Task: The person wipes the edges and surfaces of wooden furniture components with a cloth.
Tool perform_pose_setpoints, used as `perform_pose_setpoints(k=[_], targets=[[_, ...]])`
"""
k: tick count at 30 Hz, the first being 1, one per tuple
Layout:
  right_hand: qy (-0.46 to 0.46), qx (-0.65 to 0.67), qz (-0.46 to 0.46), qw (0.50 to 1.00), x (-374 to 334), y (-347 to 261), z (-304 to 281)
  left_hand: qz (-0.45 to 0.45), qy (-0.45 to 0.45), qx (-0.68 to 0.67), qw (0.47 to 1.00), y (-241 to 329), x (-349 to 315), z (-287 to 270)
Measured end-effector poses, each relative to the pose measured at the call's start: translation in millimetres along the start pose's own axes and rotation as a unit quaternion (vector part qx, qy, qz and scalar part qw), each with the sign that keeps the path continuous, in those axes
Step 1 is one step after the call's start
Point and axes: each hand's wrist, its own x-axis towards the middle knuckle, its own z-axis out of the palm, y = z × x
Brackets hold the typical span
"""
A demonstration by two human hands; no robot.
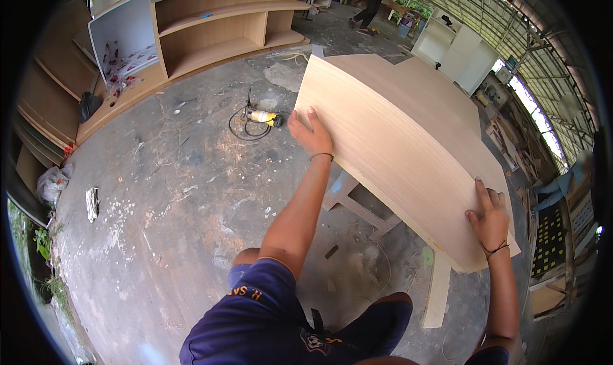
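Wooden board (389,151) runs lengthwise far left to near right, fingers (483,196) apart on it

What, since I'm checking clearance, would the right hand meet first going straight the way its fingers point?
Probably the wide wooden panel beyond the narrower board the right hand touches, though depth there is unclear.

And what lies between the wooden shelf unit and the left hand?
In the head view, a yellow-and-black corded power tool lies between them on the floor.
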Motion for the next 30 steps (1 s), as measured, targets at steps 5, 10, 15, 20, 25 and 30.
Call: perform_pose_setpoints(k=[5, 10, 15, 20, 25, 30], targets=[[0.0, 0.006, 0.011, 1.0, -2.6, 4.7, -8.7, -0.012, -0.206, -0.023, 0.978, -7.2, 60.3, 16.2], [0.006, 0.015, 0.008, 1.0, -1.5, 0.1, -12.9, 0.022, -0.139, 0.035, 0.989, 0.9, 61.6, 20.2], [-0.002, 0.034, 0.016, 0.999, -3.4, -3.2, -11.3, 0.031, -0.148, 0.032, 0.988, -3.3, 65.3, 20.0], [0.027, 0.043, 0.044, 0.998, -16.1, 18.6, -15.7, 0.055, -0.166, 0.028, 0.984, 5.8, 58.0, 28.0], [0.02, 0.054, 0.087, 0.995, -36.6, 58.2, -1.6, 0.042, -0.158, 0.041, 0.986, 11.1, 61.4, 16.8], [0.036, 0.057, 0.116, 0.991, -74.8, 90.5, -3.2, 0.043, -0.172, 0.093, 0.98, 23.9, 50.7, 20.2]])
